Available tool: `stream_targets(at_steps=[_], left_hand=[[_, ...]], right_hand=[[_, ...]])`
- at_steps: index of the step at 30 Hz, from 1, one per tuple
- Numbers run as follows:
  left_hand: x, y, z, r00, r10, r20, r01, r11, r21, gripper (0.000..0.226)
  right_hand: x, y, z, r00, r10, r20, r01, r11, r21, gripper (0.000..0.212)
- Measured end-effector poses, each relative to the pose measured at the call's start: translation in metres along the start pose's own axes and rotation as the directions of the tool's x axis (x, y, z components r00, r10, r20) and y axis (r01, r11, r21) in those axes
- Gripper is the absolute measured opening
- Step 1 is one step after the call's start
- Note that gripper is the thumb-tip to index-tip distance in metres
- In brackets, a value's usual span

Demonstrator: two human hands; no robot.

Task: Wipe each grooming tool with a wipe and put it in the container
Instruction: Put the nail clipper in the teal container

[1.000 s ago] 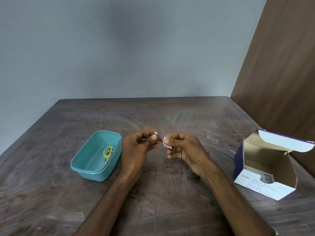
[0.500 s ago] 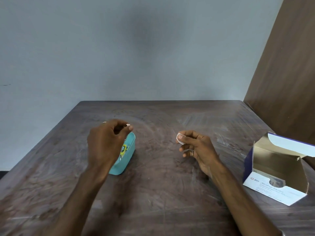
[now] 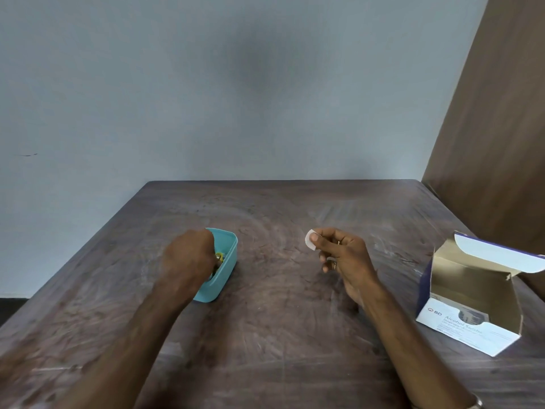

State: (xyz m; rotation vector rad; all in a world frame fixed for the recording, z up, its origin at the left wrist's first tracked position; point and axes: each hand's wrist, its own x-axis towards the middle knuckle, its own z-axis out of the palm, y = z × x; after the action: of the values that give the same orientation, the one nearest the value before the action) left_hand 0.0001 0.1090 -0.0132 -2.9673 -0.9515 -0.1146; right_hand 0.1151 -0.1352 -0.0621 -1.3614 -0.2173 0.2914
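Observation:
A teal plastic container [image 3: 229, 271] stands on the dark wooden table [image 3: 280, 320], left of centre. My left hand [image 3: 188, 258] reaches down into it from the near side, its fingertips hidden behind the back of the hand. Whether it holds a tool I cannot tell. A yellow-handled pair of scissors [image 3: 218, 256] shows inside the container beside my fingers. To the right, my right hand [image 3: 345, 258] hovers above the table and pinches a small white wipe [image 3: 309, 239] between thumb and forefinger.
An open white and purple box of alcohol swabs [image 3: 472, 305] sits at the table's right edge, lid flipped up. A brown wooden panel [image 3: 495, 143] rises behind it. A grey wall runs along the table's far edge.
My left hand carried the small metal tool away from the wipe to the left and has dropped down into the teal container. My right hand stayed in place with the wipe.

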Motion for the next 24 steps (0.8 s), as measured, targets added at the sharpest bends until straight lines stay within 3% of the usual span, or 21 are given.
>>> stream_targets(at_steps=[5,9,13,17,24], left_hand=[[0.001,-0.001,0.002,1.0,0.015,0.017,-0.016,0.999,0.052,0.011],[-0.003,-0.009,-0.003,1.0,0.007,-0.002,-0.007,0.998,-0.061,0.023],[-0.024,-0.03,-0.008,0.979,-0.003,-0.203,-0.046,0.971,-0.234,0.026],[-0.052,-0.059,-0.006,0.868,-0.088,-0.489,-0.076,0.949,-0.307,0.021],[-0.094,-0.127,0.02,0.819,-0.182,-0.544,-0.041,0.927,-0.373,0.02]], right_hand=[[0.002,0.002,-0.001,1.0,0.002,0.012,-0.002,1.0,-0.011,0.018],[0.002,0.003,0.001,0.999,-0.03,0.022,0.031,0.998,-0.057,0.019],[0.001,0.0,0.006,0.992,-0.125,0.0,0.124,0.983,-0.136,0.015],[-0.01,-0.004,0.024,0.979,-0.179,0.103,0.2,0.942,-0.271,0.013],[-0.069,-0.005,0.099,0.933,-0.223,0.283,0.315,0.886,-0.341,0.01]])
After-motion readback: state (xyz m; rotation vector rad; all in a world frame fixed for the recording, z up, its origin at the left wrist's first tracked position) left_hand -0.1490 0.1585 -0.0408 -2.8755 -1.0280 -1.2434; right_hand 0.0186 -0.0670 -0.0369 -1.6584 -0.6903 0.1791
